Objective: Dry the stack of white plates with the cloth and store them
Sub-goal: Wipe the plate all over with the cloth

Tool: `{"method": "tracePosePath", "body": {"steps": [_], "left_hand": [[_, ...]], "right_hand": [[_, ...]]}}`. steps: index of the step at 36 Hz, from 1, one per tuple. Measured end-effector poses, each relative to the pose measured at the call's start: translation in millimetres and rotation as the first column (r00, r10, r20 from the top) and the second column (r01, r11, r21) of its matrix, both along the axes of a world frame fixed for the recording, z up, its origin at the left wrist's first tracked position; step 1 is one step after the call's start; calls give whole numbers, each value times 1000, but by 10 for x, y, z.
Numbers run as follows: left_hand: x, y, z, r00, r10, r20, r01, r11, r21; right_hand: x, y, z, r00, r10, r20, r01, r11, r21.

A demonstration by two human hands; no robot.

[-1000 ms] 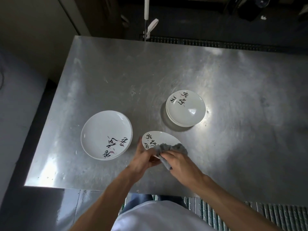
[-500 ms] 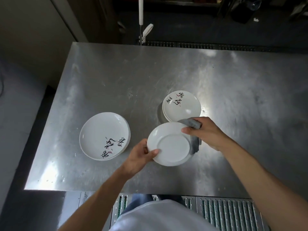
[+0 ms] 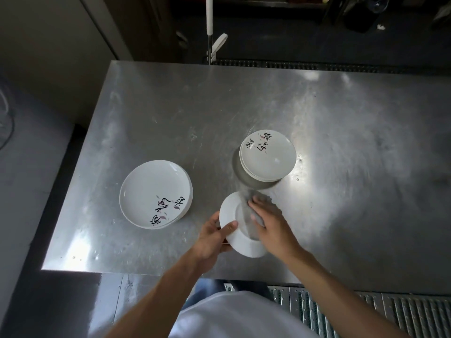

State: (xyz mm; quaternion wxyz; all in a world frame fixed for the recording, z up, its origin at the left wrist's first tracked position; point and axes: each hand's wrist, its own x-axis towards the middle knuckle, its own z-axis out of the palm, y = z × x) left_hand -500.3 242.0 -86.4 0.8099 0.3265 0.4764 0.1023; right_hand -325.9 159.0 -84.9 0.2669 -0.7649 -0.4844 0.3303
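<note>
I hold a white plate (image 3: 231, 213) with its underside up, tilted above the steel table near its front edge. My left hand (image 3: 214, 236) grips the plate's left rim, thumb on top. My right hand (image 3: 271, 222) presses a grey cloth (image 3: 246, 215) flat against the plate's underside, fingers mostly straight. A stack of white plates with black writing (image 3: 267, 156) stands just beyond the held plate. Another stack of larger-looking white plates with writing (image 3: 155, 193) lies to the left.
The steel table (image 3: 341, 142) stretches wide to the right and back. Its left edge drops to a dark floor gap. A white-handled tool (image 3: 210, 15) stands behind the far edge. Grated metal flooring (image 3: 366, 308) runs below the front edge.
The plate was turned from face up to underside up. My right hand with the cloth moved from the plate's far rim onto the middle of its underside.
</note>
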Motion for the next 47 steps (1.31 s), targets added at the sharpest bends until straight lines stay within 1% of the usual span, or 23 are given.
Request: {"method": "tracePosePath", "body": {"steps": [4,7,9,11,13,16,18,21,23,24,26,28,30,32,33,36,38,39,41,44,46,47], "left_hand": [[-5,19,-42,1000,23,13,-23,999,-32],[-32,49,-95,998,55,-2,-55,997,-50],[-55,63,-122,997,78,-15,-79,995,-66],[-75,65,-140,995,99,-23,-101,992,-77],[-95,56,-158,995,97,-25,-99,992,-82],[-96,23,-190,998,62,-25,-64,994,-89],[-95,10,-199,998,50,-27,-52,994,-94],[-99,31,-199,999,35,-14,-36,995,-94],[-107,57,-208,1000,19,-1,-19,996,-90],[-116,73,-220,1000,22,3,-22,995,-93],[-142,117,-245,999,51,4,-50,993,-110],[-158,153,-252,997,72,-4,-72,991,-117],[-170,162,-244,997,68,-21,-70,992,-109],[-176,150,-236,997,65,-39,-69,992,-106],[-177,138,-228,997,56,-47,-61,993,-97],[-162,102,-207,998,0,-70,-3,999,-48],[-145,98,-170,995,-50,-83,48,998,-27],[-138,107,-151,994,-75,-80,74,997,-20],[-132,140,-110,990,-129,-62,130,992,0],[-161,207,-66,979,-195,-62,197,980,22],[-181,234,-53,973,-222,-67,224,974,23],[-186,242,-44,970,-231,-70,233,972,24]], "right_hand": [[-211,-181,-17,978,210,7,-210,976,53],[-184,-321,-10,970,245,-5,-244,967,78],[-104,-398,-20,967,254,27,-256,964,67],[-12,-434,-63,966,249,66,-252,967,31],[45,-389,-112,969,236,79,-232,971,-52],[19,-200,-177,979,195,53,-181,963,-202],[-73,-59,-193,984,175,26,-164,958,-237],[-227,54,-159,980,201,8,-197,966,-171],[-306,30,-108,973,227,-46,-231,967,-110],[-335,-13,-82,967,242,-74,-248,965,-82],[-361,-148,-57,956,283,-80,-286,957,-35],[-327,-302,-72,940,331,-82,-333,943,-11],[-260,-419,-125,932,356,-65,-358,933,-28],[-186,-465,-209,942,334,-22,-335,940,-70],[-153,-453,-251,955,296,-11,-296,950,-96],[-108,-273,-313,994,84,-67,-96,975,-199],[-134,-93,-321,995,-21,-100,0,980,-198],[-160,-14,-312,996,-23,-92,8,986,-165],[-231,74,-270,995,72,-70,-79,992,-96],[-253,53,-238,965,261,-25,-261,965,-4],[-209,40,-250,952,307,0,-307,952,9],[-168,51,-257,957,288,0,-288,957,1]]}}
